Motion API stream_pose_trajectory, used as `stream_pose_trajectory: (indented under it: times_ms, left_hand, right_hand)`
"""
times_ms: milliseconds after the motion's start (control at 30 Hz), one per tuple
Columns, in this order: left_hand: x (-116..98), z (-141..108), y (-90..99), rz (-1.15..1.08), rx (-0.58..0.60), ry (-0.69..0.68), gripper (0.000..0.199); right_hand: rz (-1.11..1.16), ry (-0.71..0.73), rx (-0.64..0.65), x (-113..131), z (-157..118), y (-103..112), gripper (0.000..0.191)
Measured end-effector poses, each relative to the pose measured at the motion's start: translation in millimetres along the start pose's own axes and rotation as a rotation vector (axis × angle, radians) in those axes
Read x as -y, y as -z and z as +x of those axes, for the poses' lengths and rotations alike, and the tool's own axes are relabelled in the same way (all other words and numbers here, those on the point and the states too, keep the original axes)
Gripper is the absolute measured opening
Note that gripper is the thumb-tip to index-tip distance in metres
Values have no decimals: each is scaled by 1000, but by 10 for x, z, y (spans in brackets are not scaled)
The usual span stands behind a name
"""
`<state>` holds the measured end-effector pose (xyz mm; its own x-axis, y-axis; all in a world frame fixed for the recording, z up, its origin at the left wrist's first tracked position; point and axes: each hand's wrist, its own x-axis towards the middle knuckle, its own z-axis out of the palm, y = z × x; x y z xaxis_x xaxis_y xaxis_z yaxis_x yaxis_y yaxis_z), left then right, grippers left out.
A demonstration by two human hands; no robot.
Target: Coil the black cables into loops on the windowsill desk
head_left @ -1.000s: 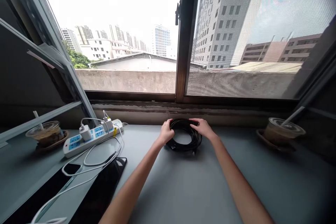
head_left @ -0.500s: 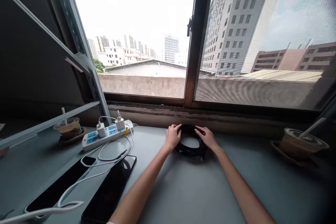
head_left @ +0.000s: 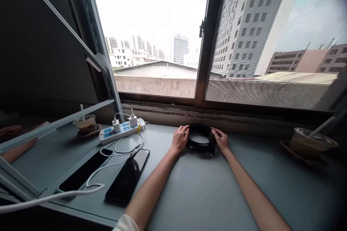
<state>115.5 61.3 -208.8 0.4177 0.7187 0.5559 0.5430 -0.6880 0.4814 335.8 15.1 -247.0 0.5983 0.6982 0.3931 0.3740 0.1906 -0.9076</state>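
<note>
A coil of black cable lies on the grey-blue table, close to the wall under the window. My left hand is at the coil's left side, its fingertips against the outer loops. On the opposite side, my right hand has its fingers at the coil's upper right edge. Both hands have their fingers bent around the sides of the coil, which stays flat between them.
To the left are a white power strip with chargers, a white cable and two phones. Lidded cups stand far left and right. Another person's arm shows beyond the metal frame.
The view has shifted left, so the table items appear further right. My right hand's fingers have drawn back toward the coil's edge. Another person's arm has appeared at the left.
</note>
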Motion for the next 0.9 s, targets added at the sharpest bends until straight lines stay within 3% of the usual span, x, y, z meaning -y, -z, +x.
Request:
stream_pose_trajectory:
  times_ms: [600,900]
  left_hand:
    - [7,-16,59,-130,-42,-7,35]
    - [-183,-90,46,-121,-262,69,30]
  right_hand:
    - [12,-61,14,-36,-3,-4,24]
    - [28,-132,-130,-137,45,-12,26]
